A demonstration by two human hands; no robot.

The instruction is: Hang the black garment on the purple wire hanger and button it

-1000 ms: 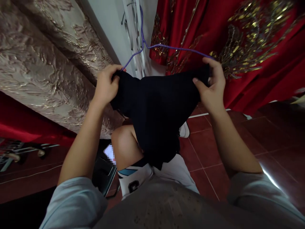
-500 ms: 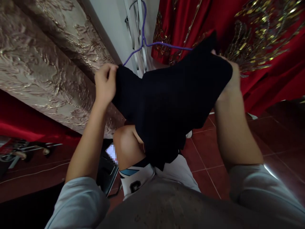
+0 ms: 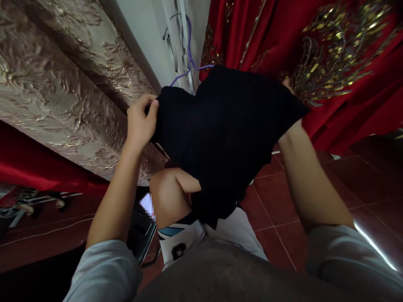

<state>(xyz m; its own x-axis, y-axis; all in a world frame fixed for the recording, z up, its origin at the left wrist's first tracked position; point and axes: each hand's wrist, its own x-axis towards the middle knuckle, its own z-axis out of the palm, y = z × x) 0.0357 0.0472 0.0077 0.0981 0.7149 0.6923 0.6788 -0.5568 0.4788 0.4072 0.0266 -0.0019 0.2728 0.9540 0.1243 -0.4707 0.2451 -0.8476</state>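
A dark navy garment [image 3: 226, 121], its exact kind unclear, hangs spread out over a purple hanger [image 3: 190, 61] and drapes down above my knees. At the garment's left end, my left hand [image 3: 143, 117] pinches the edge between thumb and fingers. The cloth covers most of my right hand [image 3: 288, 85]; only fingertips show past the upper right edge, and the wrist comes out below. Between both hands the fabric is held up. The hanger's arms run under the cloth, with only the neck and the start of each arm visible.
A white metal rack [image 3: 178, 37] stands behind the hanger. Beige textured fabric [image 3: 78, 84] hangs on the left, and a red cloth with gold sequins [image 3: 340, 54] on the right. A lit phone [image 3: 146, 203] lies on a black surface beside my knee. Red floor tiles [image 3: 277, 209] lie below.
The right side of the garment has come down and spread flatter, covering more of the hanger's right arm and my right hand. My left hand keeps its hold, slightly lower.
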